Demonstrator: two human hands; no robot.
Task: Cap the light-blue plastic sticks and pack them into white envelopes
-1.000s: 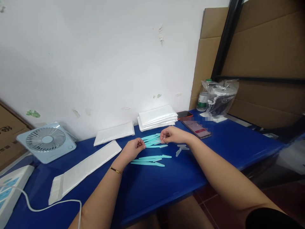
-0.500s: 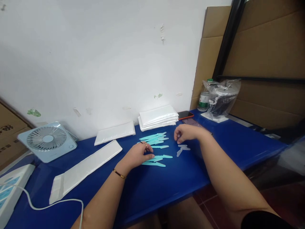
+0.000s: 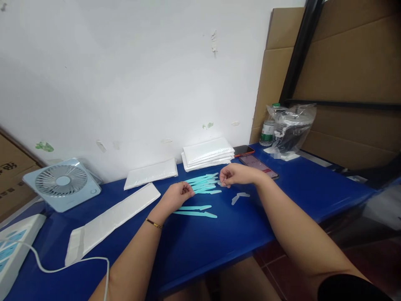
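Note:
Several turquoise blade-shaped sticks point(image 3: 205, 184) lie in a loose group on the blue table. My left hand point(image 3: 181, 194) pinches a turquoise stick at the group's left end. Two more turquoise sticks point(image 3: 197, 214) lie below it, nearer the front edge. At the group's right end, my right hand point(image 3: 227, 175) has its fingers closed on a small translucent cover by the stick tips. A few similar translucent covers point(image 3: 235, 200) rest on the table below that hand.
White padded envelopes point(image 3: 208, 151) are stacked by the wall, with others point(image 3: 112, 219) to the left. A fan point(image 3: 62, 184) and power strip point(image 3: 15, 246) sit far left. Phones point(image 3: 258, 165), a bottle point(image 3: 267, 133) and a bagged item point(image 3: 293, 131) are at right.
My left hand has moved slightly left and up, and a turquoise stick has left the lower set. My right hand has moved left to the stick tips with a translucent cover picked up.

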